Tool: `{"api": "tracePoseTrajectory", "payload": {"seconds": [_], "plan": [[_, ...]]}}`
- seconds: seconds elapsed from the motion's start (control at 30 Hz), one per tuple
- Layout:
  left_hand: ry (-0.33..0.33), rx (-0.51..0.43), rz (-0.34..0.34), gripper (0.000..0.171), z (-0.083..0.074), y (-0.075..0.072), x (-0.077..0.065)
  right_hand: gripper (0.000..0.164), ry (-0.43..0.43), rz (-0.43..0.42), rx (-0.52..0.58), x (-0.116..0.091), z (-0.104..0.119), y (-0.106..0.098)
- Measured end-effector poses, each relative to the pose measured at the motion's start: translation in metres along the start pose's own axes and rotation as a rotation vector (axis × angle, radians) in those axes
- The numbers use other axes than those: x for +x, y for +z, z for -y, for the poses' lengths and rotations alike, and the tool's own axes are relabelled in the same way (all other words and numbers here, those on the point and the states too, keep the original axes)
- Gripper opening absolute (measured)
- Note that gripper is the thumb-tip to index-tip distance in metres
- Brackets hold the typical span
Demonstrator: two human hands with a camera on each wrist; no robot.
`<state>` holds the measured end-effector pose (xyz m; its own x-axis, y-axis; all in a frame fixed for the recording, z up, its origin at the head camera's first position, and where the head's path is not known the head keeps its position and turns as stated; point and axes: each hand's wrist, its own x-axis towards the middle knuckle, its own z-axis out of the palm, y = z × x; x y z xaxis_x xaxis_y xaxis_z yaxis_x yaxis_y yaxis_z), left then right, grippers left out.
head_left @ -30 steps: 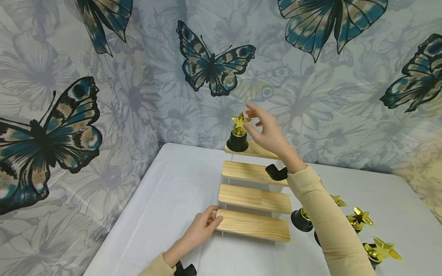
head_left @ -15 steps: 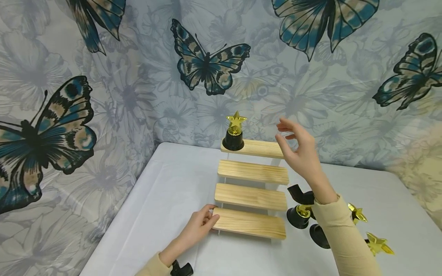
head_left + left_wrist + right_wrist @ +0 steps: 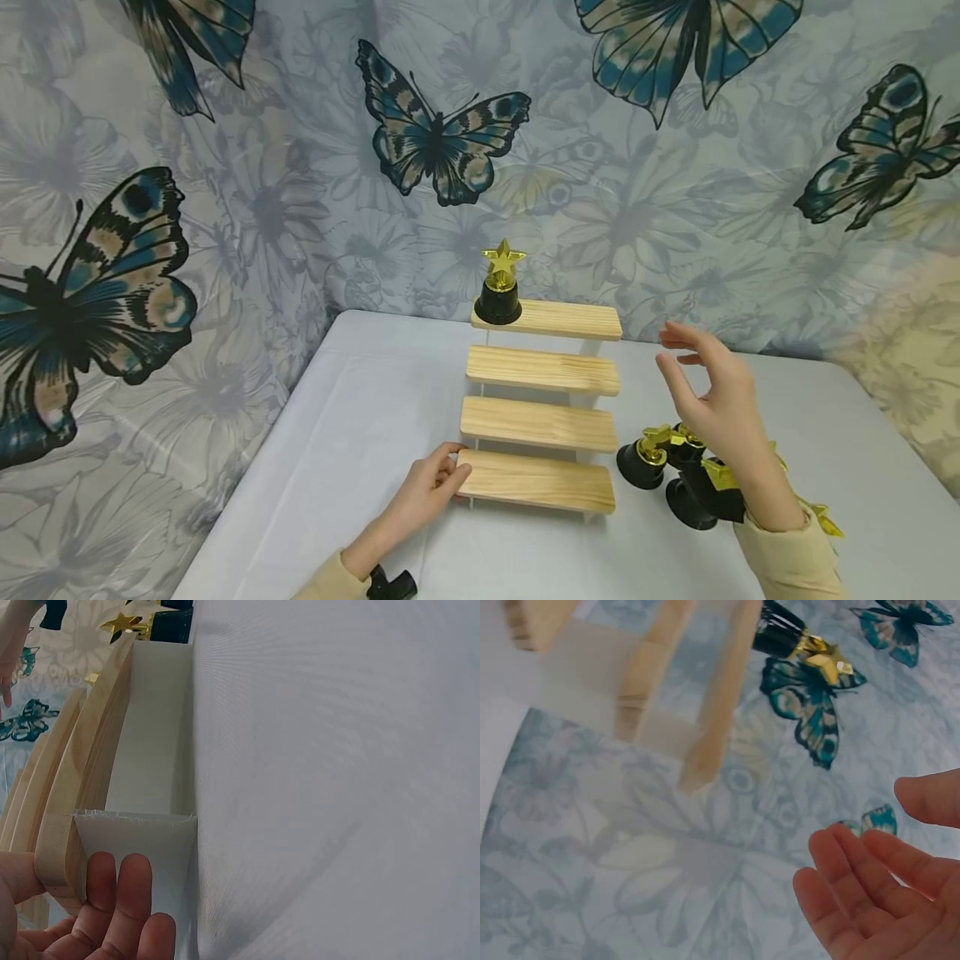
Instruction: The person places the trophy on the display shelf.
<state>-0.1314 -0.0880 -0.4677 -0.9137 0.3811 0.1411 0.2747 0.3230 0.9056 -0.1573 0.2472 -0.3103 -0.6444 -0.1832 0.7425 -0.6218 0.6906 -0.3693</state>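
A gold star trophy (image 3: pixel 498 302) stands at the left end of the stand's top shelf (image 3: pixel 573 319); other trophies (image 3: pixel 642 462) cluster on the white table (image 3: pixel 360 400) to the right. The person's left hand (image 3: pixel 423 493) pinches the lowest shelf (image 3: pixel 536 482) by its left end, while the right hand (image 3: pixel 716 400), released, hovers near the cluster.

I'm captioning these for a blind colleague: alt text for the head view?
A person's left hand holds the lowest shelf of a four-tier wooden stand; the right hand, empty, hovers beside it. One gold star trophy stands on the top shelf's left end, with others on the white table.
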Motion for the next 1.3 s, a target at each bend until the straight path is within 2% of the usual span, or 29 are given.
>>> {"api": "tracePoseTrajectory", "payload": {"seconds": [0.3,0.47,0.8,1.03,1.3], "plan": [[0.004,0.018,0.006,0.04,0.001,0.001,0.0,0.048,0.03,0.024,-0.035,-0.044,-0.009,-0.022],[0.0,0.018,0.004,0.04,-0.001,0.0,0.0,0.045,0.06,0.052,-0.043,-0.065,-0.016,-0.033],[-0.005,0.009,0.004,0.041,-0.001,0.001,-0.002,0.04,0.156,0.114,-0.13,-0.105,-0.025,-0.039],[-0.005,-0.024,0.015,0.043,-0.003,0.001,-0.004,0.04,0.191,0.168,-0.174,-0.122,-0.034,-0.04],[0.003,-0.04,0.016,0.044,-0.002,0.001,-0.003,0.039,0.249,0.221,-0.235,-0.131,-0.042,-0.039]]}}
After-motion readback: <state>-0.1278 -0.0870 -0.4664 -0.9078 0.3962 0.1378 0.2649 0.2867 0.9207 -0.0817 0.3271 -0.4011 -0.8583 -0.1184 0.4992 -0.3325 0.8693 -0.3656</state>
